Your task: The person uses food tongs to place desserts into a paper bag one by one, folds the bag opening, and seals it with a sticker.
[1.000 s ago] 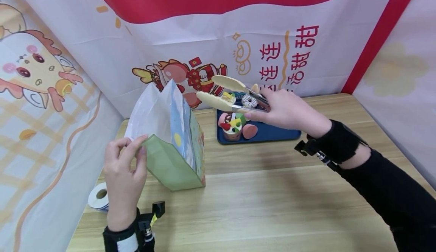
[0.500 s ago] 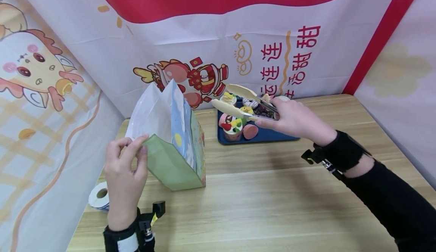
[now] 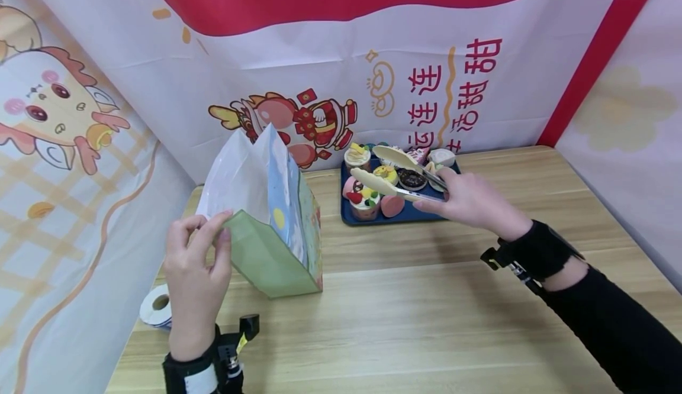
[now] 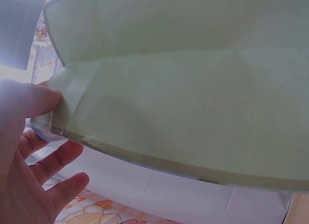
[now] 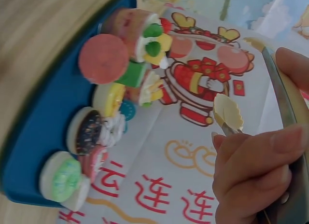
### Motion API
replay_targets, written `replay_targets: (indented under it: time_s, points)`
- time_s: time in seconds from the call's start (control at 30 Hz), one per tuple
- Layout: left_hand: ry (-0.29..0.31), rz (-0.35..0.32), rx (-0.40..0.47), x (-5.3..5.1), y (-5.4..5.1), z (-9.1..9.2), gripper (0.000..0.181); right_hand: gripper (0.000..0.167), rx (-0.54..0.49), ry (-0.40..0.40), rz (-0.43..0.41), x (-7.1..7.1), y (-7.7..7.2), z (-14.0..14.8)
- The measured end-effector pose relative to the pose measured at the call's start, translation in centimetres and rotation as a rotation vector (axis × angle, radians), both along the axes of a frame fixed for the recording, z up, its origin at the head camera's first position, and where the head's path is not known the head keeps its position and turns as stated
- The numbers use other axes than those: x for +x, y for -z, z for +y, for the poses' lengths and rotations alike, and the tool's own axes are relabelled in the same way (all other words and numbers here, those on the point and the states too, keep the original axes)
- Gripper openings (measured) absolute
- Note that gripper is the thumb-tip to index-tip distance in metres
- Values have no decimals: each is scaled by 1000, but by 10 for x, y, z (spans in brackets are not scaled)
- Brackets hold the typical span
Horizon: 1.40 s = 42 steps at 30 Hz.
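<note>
The left hand (image 3: pixel 197 264) pinches the rim of an open paper bag (image 3: pixel 274 258), green on the near side, with a white inside. In the left wrist view the thumb of the left hand (image 4: pixel 43 151) lies on the bag's green face (image 4: pixel 169 108). Metal tongs (image 3: pixel 396 191) with cream tips are gripped by the right hand (image 3: pixel 471 202); their tips stand apart above a blue tray (image 3: pixel 418 213), with nothing between them. On the tray are several toy sweets, among them a fruit-topped cup (image 3: pixel 364 207), a pink round piece (image 3: pixel 392 205) and a dark-topped donut (image 5: pixel 87 131).
A white roll (image 3: pixel 156 306) lies by the left forearm, at the left edge of the wooden table (image 3: pixel 405 323). Behind the tray and bag hangs a printed cloth (image 3: pixel 319 57); another printed cloth (image 3: pixel 69 216) covers the left side.
The right hand and tongs have moved right and slightly down toward the near side, over the tray, uncovering more of the sweets. The left hand stays on the bag's rim.
</note>
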<state>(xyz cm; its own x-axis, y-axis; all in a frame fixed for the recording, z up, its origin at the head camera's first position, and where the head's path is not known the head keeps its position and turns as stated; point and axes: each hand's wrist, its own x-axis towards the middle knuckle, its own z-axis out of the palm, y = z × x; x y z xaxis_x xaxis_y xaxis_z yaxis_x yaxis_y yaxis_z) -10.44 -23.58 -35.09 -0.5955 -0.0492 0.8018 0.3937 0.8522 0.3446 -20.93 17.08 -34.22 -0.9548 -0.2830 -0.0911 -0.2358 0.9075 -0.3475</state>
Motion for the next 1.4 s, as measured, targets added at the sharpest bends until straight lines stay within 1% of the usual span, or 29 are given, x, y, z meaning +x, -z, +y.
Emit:
replay_targets:
  time_s: [0.2,0.37,0.5,0.67,0.93,1.07,1.17,1.3,1.4]
  points:
    - [-1,4,-2,0,0,0,27,95,22,8,-14,0,18,6]
    - [-3,7,-4,0,0,1,27,94,9,18,-16,2,33,11]
    - [-7,8,-5,0,0,1,27,101,-4,39,-53,2,44,14]
    - [-4,10,-5,0,0,1,27,106,8,66,-107,3,53,17]
    - [-1,17,-5,0,-1,2,27,106,33,69,-78,4,68,22]
    - [1,13,-6,1,-1,3,27,106,23,71,-95,5,75,25]
    - [2,10,-5,1,-1,3,27,103,13,70,-110,5,80,27]
    - [3,10,-4,2,-1,4,26,98,10,76,-125,4,85,28]
    - [5,9,-3,2,-1,4,26,98,5,78,-134,4,87,29]
